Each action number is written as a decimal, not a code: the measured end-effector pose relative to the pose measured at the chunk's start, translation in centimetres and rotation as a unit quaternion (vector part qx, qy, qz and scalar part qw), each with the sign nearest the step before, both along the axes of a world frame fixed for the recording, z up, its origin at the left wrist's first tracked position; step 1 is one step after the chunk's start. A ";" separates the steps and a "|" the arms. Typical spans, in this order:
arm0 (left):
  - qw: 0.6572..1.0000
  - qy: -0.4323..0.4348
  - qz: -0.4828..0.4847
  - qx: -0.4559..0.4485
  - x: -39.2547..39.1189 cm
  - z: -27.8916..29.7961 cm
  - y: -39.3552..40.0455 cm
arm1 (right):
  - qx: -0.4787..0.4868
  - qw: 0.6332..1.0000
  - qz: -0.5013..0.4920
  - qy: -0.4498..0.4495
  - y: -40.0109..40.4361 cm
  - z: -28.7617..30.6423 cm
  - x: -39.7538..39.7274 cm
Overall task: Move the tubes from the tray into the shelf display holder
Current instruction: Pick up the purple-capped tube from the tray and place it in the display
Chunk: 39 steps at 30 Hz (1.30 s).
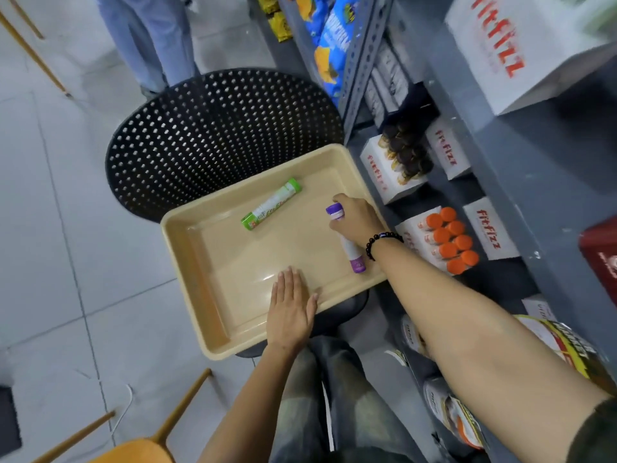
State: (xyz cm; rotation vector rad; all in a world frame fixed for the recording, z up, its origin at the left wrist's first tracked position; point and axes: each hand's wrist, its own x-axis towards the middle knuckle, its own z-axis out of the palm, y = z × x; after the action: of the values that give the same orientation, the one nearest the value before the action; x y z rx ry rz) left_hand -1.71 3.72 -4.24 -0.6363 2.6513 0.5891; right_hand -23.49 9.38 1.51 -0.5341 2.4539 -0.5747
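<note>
Purple tube (pixel 347 238) sits clenched in the right hand (pixel 355 220); left hand (pixel 290 309) lies flat, released, bracing the tray (pixel 200 262). A hurried lift could tip the tray.

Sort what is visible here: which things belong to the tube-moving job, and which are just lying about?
Job:
beige plastic tray
green-capped tube
purple-capped tube, gripped by right hand
left hand, flat on the tray
white display box of orange-capped tubes

Lying about:
black perforated chair
blue snack bags
white box of dark-capped tubes
</note>
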 end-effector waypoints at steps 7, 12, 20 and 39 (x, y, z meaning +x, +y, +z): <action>0.999 0.014 -0.043 0.022 -1.0 2.6 -0.8 | -0.071 0.992 -0.104 -0.018 3.5 6.8 -0.5; 0.987 0.062 -0.148 0.023 -5.7 7.5 -1.1 | -0.103 0.981 -0.158 0.054 6.9 14.5 0.9; 0.926 0.211 -0.306 0.063 -14.8 15.7 4.2 | -0.103 0.934 -0.270 0.210 15.0 25.8 4.1; 0.879 0.175 -0.437 -0.080 -21.0 18.3 14.6 | -0.041 0.873 -0.377 0.307 27.1 34.8 6.4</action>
State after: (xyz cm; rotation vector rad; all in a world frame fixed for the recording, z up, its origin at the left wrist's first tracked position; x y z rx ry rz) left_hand -22.68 18.37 14.02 0.7068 2.9245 0.2134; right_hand -17.07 36.49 36.29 0.3217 3.2525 -0.9186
